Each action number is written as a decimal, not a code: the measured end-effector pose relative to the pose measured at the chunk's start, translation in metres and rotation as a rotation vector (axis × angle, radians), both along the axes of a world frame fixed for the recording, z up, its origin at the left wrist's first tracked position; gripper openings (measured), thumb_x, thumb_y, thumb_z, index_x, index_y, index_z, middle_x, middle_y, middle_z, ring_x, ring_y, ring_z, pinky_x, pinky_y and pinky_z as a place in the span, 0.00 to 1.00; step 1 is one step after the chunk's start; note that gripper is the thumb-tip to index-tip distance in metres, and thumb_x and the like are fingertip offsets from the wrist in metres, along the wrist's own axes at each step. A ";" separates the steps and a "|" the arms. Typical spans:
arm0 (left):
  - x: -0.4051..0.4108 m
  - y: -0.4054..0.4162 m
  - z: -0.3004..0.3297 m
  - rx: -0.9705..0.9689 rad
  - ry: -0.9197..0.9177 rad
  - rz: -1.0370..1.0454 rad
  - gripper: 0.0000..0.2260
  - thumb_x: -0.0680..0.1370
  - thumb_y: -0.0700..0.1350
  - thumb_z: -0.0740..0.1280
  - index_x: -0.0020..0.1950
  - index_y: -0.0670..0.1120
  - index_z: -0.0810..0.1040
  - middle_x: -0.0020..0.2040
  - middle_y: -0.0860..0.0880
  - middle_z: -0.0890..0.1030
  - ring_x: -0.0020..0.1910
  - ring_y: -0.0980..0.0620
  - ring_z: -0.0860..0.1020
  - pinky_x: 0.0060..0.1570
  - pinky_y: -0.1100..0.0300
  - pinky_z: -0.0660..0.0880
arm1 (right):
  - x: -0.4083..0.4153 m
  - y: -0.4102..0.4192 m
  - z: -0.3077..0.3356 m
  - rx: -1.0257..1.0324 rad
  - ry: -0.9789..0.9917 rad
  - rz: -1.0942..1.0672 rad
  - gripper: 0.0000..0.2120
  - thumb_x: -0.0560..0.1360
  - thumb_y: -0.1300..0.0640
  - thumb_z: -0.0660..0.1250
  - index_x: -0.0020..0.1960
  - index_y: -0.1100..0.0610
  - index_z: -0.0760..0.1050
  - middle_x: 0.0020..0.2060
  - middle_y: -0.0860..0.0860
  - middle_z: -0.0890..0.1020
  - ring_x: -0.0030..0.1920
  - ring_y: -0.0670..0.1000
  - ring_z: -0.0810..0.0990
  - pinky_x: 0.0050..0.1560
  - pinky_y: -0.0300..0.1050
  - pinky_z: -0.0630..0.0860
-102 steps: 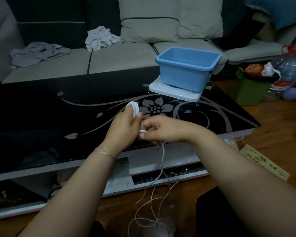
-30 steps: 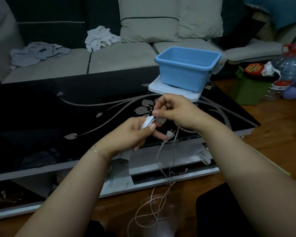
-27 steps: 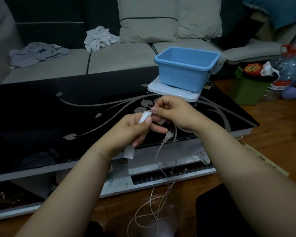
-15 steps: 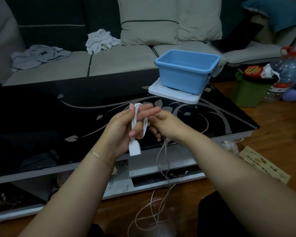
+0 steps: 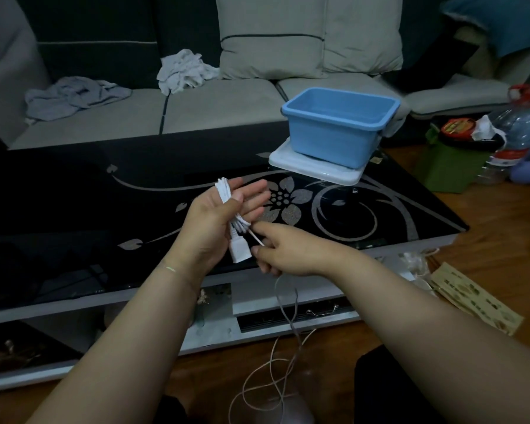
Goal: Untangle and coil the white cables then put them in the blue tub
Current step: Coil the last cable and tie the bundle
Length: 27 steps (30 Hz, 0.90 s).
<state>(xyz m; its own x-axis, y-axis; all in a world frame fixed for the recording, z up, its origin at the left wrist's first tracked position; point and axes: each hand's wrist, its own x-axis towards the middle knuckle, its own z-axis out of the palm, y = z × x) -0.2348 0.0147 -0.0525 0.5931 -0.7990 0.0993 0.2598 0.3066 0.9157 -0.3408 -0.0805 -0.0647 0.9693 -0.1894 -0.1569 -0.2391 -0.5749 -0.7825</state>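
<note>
White cable (image 5: pixel 227 194) loops lie pinned in my left hand (image 5: pixel 218 221) while my right hand (image 5: pixel 285 249) pinches the loose tail, ready for another wrap.

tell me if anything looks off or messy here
Two things. The blue tub sits on a white lid that juts past the table at its far edge, so it looks precarious. Loose cable trails from the right hand into loops on the floor, uncoiled. The tub looks empty.
</note>
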 end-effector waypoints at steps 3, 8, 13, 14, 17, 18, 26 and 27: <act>-0.003 -0.004 -0.006 0.133 -0.207 0.036 0.17 0.82 0.37 0.54 0.72 0.40 0.60 0.62 0.47 0.77 0.53 0.50 0.82 0.47 0.62 0.79 | 0.000 -0.001 0.000 -0.086 0.026 0.037 0.07 0.80 0.58 0.58 0.57 0.56 0.71 0.34 0.46 0.80 0.38 0.53 0.80 0.47 0.55 0.79; -0.004 -0.009 -0.014 0.401 -0.606 0.080 0.18 0.82 0.40 0.55 0.72 0.40 0.59 0.68 0.50 0.72 0.49 0.54 0.82 0.47 0.63 0.79 | -0.002 -0.003 0.004 -0.128 0.043 0.070 0.08 0.78 0.57 0.62 0.55 0.59 0.74 0.35 0.48 0.79 0.36 0.47 0.78 0.41 0.44 0.77; 0.007 -0.007 -0.021 0.715 -1.062 0.141 0.22 0.79 0.56 0.57 0.62 0.40 0.68 0.63 0.43 0.78 0.53 0.43 0.80 0.54 0.45 0.75 | -0.008 -0.014 0.013 -0.101 0.088 0.059 0.11 0.77 0.51 0.64 0.42 0.57 0.76 0.32 0.49 0.80 0.35 0.48 0.79 0.41 0.47 0.77; 0.006 -0.007 -0.019 0.732 -1.078 0.140 0.27 0.76 0.62 0.54 0.60 0.41 0.71 0.59 0.41 0.80 0.53 0.42 0.79 0.54 0.44 0.74 | -0.009 -0.018 0.016 -0.093 0.075 0.059 0.10 0.77 0.50 0.65 0.42 0.56 0.75 0.33 0.51 0.79 0.34 0.49 0.79 0.40 0.47 0.77; 0.000 -0.005 -0.015 0.649 -0.987 0.029 0.30 0.74 0.66 0.47 0.54 0.44 0.74 0.44 0.41 0.83 0.40 0.47 0.82 0.47 0.44 0.76 | -0.013 -0.028 0.022 -0.065 0.016 0.051 0.10 0.76 0.50 0.66 0.41 0.55 0.76 0.35 0.51 0.77 0.35 0.47 0.77 0.40 0.47 0.76; -0.003 -0.005 -0.014 0.621 -0.948 -0.025 0.27 0.76 0.64 0.48 0.51 0.45 0.75 0.39 0.41 0.83 0.33 0.49 0.81 0.43 0.45 0.76 | -0.014 -0.031 0.023 -0.064 0.000 0.035 0.10 0.76 0.50 0.67 0.39 0.54 0.76 0.33 0.50 0.77 0.34 0.47 0.76 0.39 0.47 0.75; -0.015 -0.003 -0.006 0.493 -0.675 -0.274 0.19 0.83 0.52 0.51 0.42 0.43 0.74 0.24 0.48 0.75 0.19 0.52 0.67 0.25 0.62 0.64 | -0.015 -0.053 0.024 -0.344 -0.120 -0.183 0.22 0.62 0.36 0.72 0.34 0.54 0.73 0.31 0.49 0.76 0.33 0.47 0.72 0.35 0.44 0.67; -0.014 -0.003 -0.005 0.468 -0.653 -0.289 0.21 0.83 0.53 0.51 0.45 0.42 0.76 0.23 0.49 0.73 0.19 0.52 0.66 0.25 0.62 0.64 | -0.015 -0.053 0.024 -0.243 -0.156 -0.161 0.19 0.65 0.41 0.74 0.36 0.55 0.74 0.31 0.48 0.75 0.33 0.45 0.71 0.36 0.43 0.67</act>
<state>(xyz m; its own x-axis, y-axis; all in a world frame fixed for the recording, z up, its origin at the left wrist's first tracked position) -0.2491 0.0121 -0.0578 0.2986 -0.9540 -0.0279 -0.3541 -0.1379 0.9250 -0.3558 -0.1339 -0.0405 0.9328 -0.3554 0.0600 -0.2297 -0.7143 -0.6611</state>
